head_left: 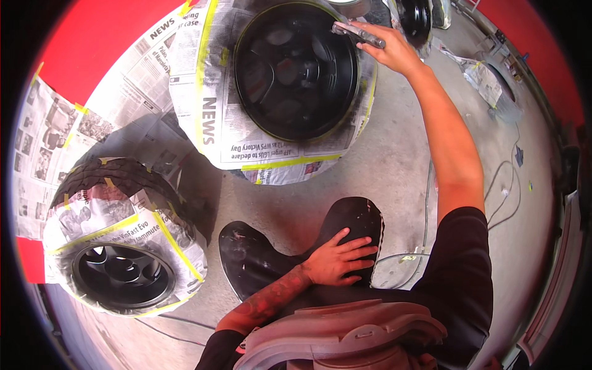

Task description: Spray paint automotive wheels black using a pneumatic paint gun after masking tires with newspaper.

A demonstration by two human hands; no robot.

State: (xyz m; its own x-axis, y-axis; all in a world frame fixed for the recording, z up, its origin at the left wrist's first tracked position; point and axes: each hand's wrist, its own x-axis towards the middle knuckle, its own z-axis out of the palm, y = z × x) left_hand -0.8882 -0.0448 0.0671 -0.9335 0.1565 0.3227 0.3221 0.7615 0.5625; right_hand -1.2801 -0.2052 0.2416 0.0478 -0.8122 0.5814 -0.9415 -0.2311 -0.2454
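My right hand (387, 50) reaches up and forward, shut on a spray gun (357, 34) held at the upper right rim of a black wheel (295, 69). That wheel's tyre is wrapped in newspaper (209, 105) fixed with yellow masking tape. My left hand (340, 257) rests flat with fingers spread on my right knee, on black trousers (265, 259). A grey respirator mask (345, 336) shows at the bottom edge.
A second masked wheel (123, 271) with a dark rim stands at the lower left, its tread (117, 176) partly bare. Newspaper covers the red wall (80, 43) behind. Another wheel (414, 18) and a paper-wrapped item (493, 86) lie farther right. A hose (505, 191) trails over the concrete floor.
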